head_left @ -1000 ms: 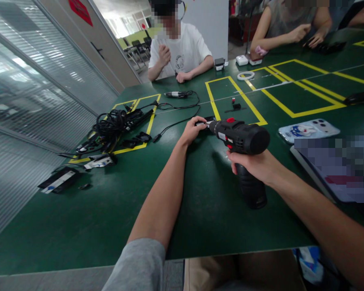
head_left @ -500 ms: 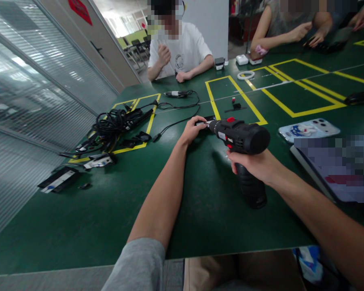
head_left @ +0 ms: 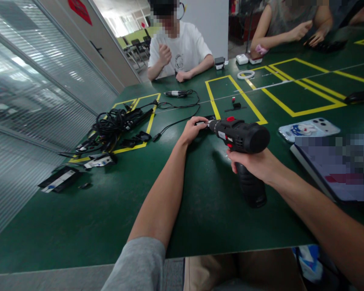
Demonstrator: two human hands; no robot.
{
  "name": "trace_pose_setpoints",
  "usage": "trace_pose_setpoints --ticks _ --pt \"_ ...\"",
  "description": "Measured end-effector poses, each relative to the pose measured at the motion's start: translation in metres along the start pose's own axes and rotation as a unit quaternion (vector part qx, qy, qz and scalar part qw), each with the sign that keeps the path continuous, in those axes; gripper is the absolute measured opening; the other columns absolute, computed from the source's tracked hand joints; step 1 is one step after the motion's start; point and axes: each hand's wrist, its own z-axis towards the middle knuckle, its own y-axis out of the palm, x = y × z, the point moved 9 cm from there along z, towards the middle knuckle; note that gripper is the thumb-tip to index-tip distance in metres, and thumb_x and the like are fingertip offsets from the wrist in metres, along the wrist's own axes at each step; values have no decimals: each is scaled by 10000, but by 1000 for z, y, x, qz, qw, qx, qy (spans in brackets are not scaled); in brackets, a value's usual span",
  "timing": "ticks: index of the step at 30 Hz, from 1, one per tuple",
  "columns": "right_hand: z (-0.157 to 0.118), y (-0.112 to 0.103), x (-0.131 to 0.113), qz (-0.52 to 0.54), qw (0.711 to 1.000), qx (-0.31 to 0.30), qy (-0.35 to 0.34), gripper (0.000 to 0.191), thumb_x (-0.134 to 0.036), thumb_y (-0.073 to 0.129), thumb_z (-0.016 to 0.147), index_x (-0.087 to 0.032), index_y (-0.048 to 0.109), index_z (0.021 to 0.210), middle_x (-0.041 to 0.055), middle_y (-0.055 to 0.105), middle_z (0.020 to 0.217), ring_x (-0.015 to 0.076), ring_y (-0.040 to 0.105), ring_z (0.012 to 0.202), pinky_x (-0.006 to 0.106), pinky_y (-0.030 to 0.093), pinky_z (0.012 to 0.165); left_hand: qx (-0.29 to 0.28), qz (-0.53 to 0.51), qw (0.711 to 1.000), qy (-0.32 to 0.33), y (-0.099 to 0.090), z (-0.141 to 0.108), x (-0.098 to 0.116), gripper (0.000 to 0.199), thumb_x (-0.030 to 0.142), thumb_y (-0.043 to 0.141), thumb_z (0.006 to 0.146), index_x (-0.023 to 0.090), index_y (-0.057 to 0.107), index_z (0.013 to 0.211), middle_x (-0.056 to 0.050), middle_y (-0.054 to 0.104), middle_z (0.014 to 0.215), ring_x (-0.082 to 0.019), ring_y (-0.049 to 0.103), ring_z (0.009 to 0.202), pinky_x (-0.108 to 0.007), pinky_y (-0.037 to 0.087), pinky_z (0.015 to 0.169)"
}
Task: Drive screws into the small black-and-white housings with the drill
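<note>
My right hand is wrapped round the handle of a black and red power drill, whose chuck points left and away from me. At the drill's tip, my left hand holds a small dark part low over the green table. The fingers of my left hand are pressed together beside the bit, and they and the drill hide most of the part. A black cable with a plug lies left of my left hand.
Tangled black cables and a black box lie on the left. A phone and a laptop-like object are on the right. Beyond the yellow tape, a person in a white shirt sits opposite; another sits at the upper right.
My hands and the drill are nearly still. At the far upper right, a person's hand has drawn back from over the table.
</note>
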Motion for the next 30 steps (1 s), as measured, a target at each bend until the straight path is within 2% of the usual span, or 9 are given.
trace_pose_setpoints --ticks 11,19,30 --pt "1 1 1 12 1000 -5 -15 25 -203 643 752 -208 620 756 -3 634 545 178 609 501 325 472 560 4 1 1000 -5 0 1 -1 228 246 628 723 208 721 928 -35 668 1077 -210 569 1086 -358 400 1053" --pt "0 2 0 2 1000 -2 3 66 -196 641 751 -204 603 697 -3 617 512 170 601 495 314 463 558 4 -13 1000 5 0 1 -1 218 250 636 721 204 730 913 -40 663 1050 -208 573 1063 -370 391 1060" --pt "3 3 4 24 999 -17 -29 42 -220 629 780 -203 626 742 8 637 562 177 605 528 327 468 575 3 -16 1000 -7 0 2 -4 234 252 640 718 204 730 928 -40 664 1062 -206 578 1056 -369 417 1045"
